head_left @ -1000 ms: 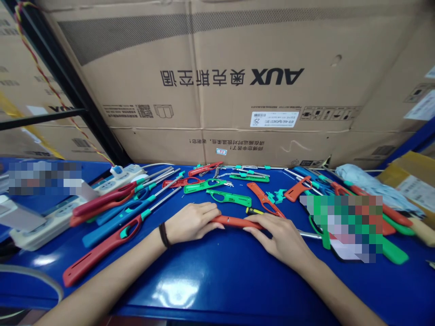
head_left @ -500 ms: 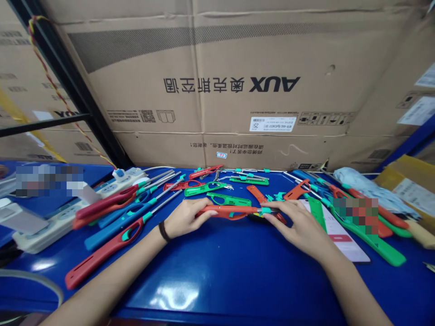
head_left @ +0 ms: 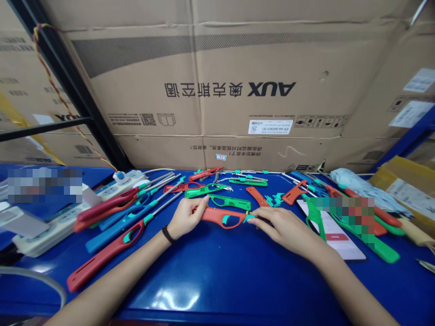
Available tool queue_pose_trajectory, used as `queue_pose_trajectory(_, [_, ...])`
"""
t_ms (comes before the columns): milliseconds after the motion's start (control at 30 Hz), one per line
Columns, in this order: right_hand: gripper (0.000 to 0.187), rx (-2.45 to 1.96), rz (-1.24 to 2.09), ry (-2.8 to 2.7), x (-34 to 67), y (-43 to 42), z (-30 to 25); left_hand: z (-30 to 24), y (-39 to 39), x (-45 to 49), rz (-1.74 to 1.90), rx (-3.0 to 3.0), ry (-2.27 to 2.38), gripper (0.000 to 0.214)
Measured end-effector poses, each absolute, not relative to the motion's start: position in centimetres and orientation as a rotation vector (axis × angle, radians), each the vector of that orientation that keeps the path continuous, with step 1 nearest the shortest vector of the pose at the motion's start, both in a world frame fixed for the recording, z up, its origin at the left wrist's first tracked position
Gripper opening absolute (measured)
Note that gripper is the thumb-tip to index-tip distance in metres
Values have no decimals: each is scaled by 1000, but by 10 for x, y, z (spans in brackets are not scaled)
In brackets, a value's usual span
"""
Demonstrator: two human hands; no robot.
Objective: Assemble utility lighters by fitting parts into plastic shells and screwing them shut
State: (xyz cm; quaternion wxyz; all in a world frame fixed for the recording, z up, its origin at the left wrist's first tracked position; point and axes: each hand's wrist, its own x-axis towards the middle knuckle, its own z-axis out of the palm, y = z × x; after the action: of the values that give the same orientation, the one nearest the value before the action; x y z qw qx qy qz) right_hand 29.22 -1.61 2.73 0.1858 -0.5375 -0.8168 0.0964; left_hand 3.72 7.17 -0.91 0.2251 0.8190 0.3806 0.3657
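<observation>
An orange long-reach lighter (head_left: 215,216) is held level between my hands, its trigger loop turned toward me with a teal trigger inside. My left hand (head_left: 189,214) is closed around the rear of its handle, thumb raised along the top. My right hand (head_left: 283,226) pinches the front end at a teal collar (head_left: 250,217); a dark part shows under the fingers, and the rest there is hidden. Just beyond lie an open green lighter shell (head_left: 233,202) and another green shell (head_left: 205,190). Small teal pieces (head_left: 274,199) lie past my right hand.
Several long-reach lighters (head_left: 108,253) lie at left beside a white power strip (head_left: 37,235). At right are a green lighter (head_left: 370,240), a phone (head_left: 346,249), blue cloth (head_left: 356,181) and an opened carton (head_left: 404,181). A large cardboard box (head_left: 217,54) stands behind the blue table (head_left: 204,280).
The orange lighter has been rolled so its trigger loop now faces me. My right hand has shifted left and down over its front end, hiding the metal tube.
</observation>
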Motion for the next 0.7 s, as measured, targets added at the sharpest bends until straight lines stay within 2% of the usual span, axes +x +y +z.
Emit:
queue_pose_trajectory(233, [24, -1386, 282, -2290, 285, -10, 20, -9, 72, 37, 985, 2222, 1113, 48])
queue_pose_trajectory(467, [26, -1377, 581, -2247, 288, -10, 23, -11, 67, 39, 951, 2284, 1125, 49])
queue_pose_trajectory(700, [31, -1415, 676, -2192, 288, -18, 17, -11, 70, 36, 800, 2385, 1006, 52])
